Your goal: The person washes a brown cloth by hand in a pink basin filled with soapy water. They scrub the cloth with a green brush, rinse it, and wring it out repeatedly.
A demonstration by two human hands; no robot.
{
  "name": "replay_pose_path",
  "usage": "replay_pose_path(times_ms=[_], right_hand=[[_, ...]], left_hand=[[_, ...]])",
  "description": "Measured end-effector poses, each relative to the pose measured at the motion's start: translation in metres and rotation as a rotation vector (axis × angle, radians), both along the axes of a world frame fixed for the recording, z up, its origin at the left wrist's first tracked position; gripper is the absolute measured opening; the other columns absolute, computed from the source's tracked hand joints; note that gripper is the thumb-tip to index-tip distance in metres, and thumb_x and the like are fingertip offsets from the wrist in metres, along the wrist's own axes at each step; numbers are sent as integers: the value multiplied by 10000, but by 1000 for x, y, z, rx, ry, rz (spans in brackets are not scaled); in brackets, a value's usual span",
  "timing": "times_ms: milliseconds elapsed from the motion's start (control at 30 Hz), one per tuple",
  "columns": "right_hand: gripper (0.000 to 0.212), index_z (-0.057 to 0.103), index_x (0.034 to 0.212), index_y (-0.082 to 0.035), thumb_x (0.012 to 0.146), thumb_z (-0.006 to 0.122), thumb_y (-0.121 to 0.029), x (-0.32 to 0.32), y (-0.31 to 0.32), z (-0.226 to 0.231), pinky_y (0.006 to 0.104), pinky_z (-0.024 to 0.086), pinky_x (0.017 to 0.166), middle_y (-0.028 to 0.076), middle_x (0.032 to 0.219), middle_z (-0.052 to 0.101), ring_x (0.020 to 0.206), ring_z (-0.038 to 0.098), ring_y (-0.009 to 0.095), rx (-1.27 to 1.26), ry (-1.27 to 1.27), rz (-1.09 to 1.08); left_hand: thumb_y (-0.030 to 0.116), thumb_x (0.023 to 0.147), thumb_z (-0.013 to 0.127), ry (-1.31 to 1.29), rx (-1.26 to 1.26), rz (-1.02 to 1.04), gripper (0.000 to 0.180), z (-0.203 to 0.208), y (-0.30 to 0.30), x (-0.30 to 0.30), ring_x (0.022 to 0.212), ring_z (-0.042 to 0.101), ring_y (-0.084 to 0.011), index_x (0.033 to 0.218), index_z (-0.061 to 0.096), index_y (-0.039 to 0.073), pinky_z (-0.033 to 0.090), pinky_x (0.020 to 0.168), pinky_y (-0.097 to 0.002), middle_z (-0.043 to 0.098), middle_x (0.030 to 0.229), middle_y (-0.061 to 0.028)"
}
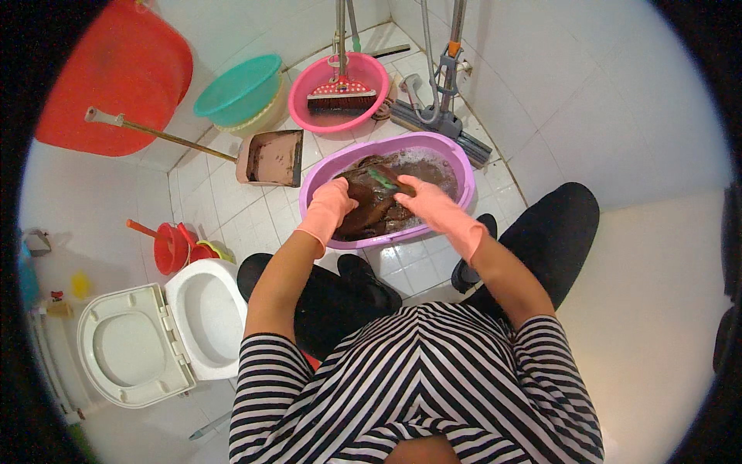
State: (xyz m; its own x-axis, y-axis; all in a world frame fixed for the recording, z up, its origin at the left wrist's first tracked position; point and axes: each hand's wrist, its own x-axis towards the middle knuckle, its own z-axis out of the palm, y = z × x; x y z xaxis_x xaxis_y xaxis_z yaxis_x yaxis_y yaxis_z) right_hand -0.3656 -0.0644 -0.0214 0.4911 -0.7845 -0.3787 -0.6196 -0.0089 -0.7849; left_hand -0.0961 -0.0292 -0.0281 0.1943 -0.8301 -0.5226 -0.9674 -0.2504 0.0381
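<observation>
A lilac oval tub (308,166) stands on the floor between my feet, with murky brown, sudsy water inside. My left hand (331,207), in a pink rubber glove, is closed at the tub's near left on a dark brown wet item (362,210); it looks like soaked cloth or leather, its kind not clear. My right hand (425,203), gloved alike, grips a green-and-brown scrubbing brush (382,178) over that item. The brush's bristles are hidden, and so are most of both hands' fingertips.
Behind the tub are a pink basin (296,100) with a broom (340,94) in it, and a mop (444,116). A dustpan (270,158), teal basin (238,89) and leaning red basin (116,69) stand left. A toilet (207,317) is beside my left leg.
</observation>
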Motion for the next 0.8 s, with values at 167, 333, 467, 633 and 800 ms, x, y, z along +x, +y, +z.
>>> replay_pose_path(times_ms=[167,333,467,633,800], right_hand=[[541,539,1504,-126,1016,663,-326,64,50,15,414,498,1057,185,1339,685,1236,652,361,-127,-413,-104],[537,451,1565,-210,1062,507,-389,71,37,-8,519,512,1031,209,1330,676,1227,636,425,-228,-100,8],[551,379,1606,-253,1081,418,-416,26,4,-41,543,519,1009,193,1322,688,1209,667,381,-134,375,119],[543,420,1586,-234,1075,416,-419,11,7,-56,514,502,1044,211,1333,678,1207,661,394,-89,357,-14],[521,505,1517,-127,1041,518,-338,13,3,-68,477,449,1119,249,1402,621,1313,576,418,-159,94,-29]], left_hand=[[273,929,759,515,-57,394,412,57,-7,10,1019,725,-238,1284,710,70,551,909,-390,765,1155,-112],[280,967,702,804,-208,598,378,108,17,40,924,727,-234,1220,719,0,573,834,-375,762,1087,-125],[283,1003,669,1206,-440,749,351,82,31,91,882,722,-252,1147,718,-34,588,793,-394,753,1048,-126],[195,966,726,1251,-448,787,330,99,43,83,857,728,-233,1213,687,-21,595,807,-379,757,1055,-106],[199,918,803,442,-126,244,590,58,64,145,983,697,-227,1434,581,20,538,873,-345,755,1101,-120]])
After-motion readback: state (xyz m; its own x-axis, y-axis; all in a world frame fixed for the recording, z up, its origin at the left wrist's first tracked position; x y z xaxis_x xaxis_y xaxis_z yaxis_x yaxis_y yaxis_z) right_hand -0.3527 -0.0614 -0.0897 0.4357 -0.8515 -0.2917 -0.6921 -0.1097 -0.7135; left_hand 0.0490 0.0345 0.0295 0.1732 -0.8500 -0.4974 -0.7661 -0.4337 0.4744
